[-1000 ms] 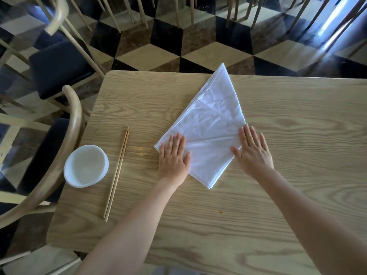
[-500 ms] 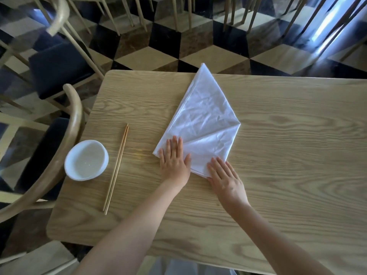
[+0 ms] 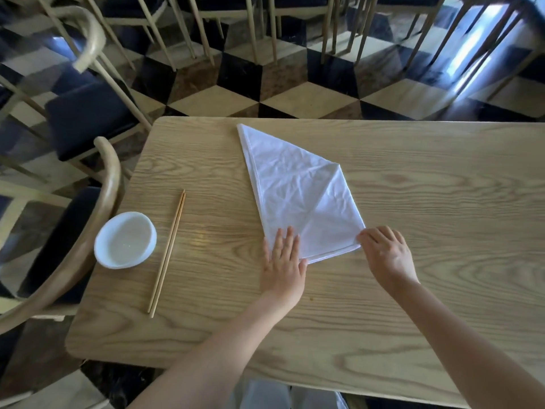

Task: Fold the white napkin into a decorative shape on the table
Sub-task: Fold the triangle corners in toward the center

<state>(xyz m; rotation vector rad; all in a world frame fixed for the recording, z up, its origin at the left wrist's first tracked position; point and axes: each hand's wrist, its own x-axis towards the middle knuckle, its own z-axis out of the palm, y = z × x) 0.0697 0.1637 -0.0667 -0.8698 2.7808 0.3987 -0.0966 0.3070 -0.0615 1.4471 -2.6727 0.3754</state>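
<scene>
The right hand (image 3: 387, 255) has shifted to pinch the white napkin (image 3: 298, 199) corner (no writing visible), left hand (image 3: 284, 261) flat, open.

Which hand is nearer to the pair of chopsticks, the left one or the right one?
The left. The left hand lies flat on the napkin's near corner, just right of the chopsticks. The right hand is farther right, at the napkin's other corner.

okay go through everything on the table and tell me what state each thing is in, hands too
White napkin: folded into a kite shape, flat on the table, creased.
Left hand: open, palm flat on the napkin's near corner.
Right hand: fingers curled at the napkin's right corner.
Bowl: upright, looks empty.
Chopsticks: paired, lying flat.
</scene>
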